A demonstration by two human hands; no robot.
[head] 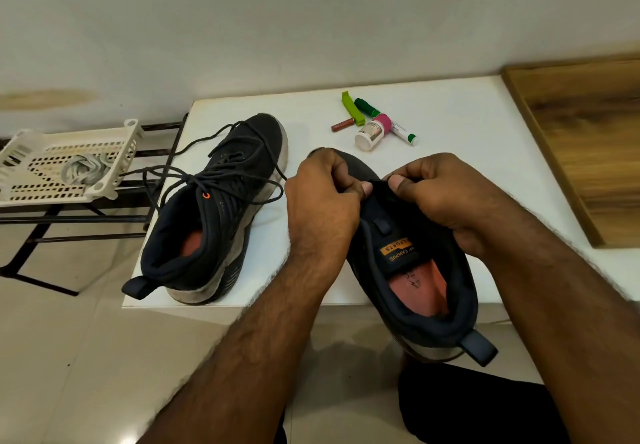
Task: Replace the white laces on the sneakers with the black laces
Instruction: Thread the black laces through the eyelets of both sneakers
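We pinch the tongue of the near sneaker (415, 270) with both left hand (322, 201) and right hand (440, 198); its toe points far, away from us.

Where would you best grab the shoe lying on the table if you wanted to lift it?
Probably at the heel collar of the left sneaker, coming from above at the near end. Its opening faces up and gapes wide, so fingers can hook inside the padded rim, with the pull tab just behind. The front is crossed by loose black laces that could snag.
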